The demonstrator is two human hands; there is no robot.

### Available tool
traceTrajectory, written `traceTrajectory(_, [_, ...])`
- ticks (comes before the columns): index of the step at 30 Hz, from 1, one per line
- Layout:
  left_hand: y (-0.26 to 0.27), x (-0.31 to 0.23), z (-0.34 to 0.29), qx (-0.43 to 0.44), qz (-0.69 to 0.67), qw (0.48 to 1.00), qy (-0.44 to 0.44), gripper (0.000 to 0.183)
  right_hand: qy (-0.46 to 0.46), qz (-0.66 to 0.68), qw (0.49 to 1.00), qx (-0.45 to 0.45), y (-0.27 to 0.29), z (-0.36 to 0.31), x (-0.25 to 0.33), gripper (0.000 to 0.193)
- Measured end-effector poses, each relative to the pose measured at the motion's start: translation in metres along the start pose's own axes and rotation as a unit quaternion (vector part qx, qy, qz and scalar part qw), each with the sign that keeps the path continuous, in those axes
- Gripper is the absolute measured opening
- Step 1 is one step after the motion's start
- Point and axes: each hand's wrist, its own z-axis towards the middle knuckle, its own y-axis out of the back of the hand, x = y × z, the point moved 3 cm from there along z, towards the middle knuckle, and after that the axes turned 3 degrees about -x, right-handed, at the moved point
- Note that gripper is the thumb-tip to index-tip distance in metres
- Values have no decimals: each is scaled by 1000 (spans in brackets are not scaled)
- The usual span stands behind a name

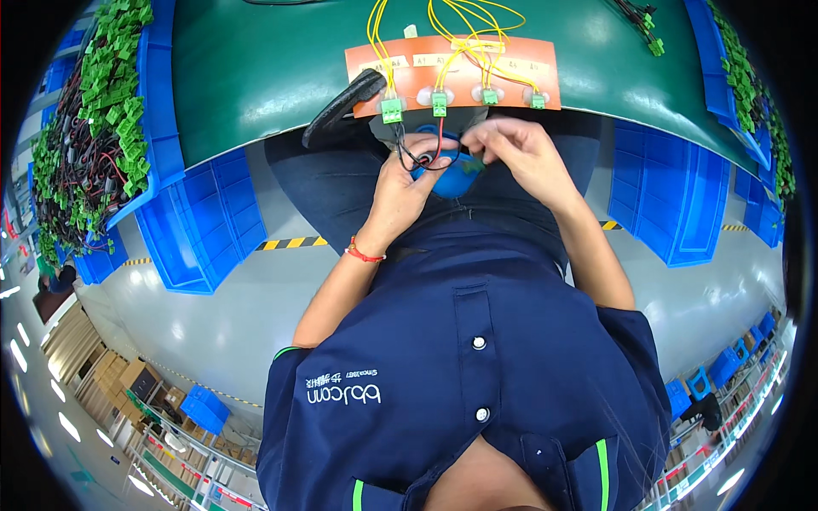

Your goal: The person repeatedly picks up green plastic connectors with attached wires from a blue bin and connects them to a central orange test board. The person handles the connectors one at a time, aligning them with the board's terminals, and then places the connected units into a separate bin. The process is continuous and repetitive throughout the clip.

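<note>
At the table's near edge lies an orange board with pale labels. Several green terminal connectors sit along its front, with yellow wires rising from them. Black and red wires hang from the two left connectors toward my lap. My left hand is closed on the black wires, which loop over its fingers. My right hand is beside it, thumb and fingers pinched together; what they hold, if anything, is hidden. Below the fingers is a blue rounded object, partly covered by my left hand.
A black strap-like piece leans over the board's left end. Blue bins at both sides hold many green connectors and dark wires. Empty-looking blue crates stand lower down. More connectors on wires lie at the far right of the green tabletop.
</note>
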Motion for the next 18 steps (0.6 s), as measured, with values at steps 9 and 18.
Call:
traceTrajectory(9, [-3, -15, 9, 41, 135, 989, 44, 25, 116, -234, 965, 33, -34, -15, -30, 34])
traceTrajectory(18, [1, 1, 3, -25, -78, 995, 58, 21, 80, -319, 941, 83, -8, -28, -14, 26])
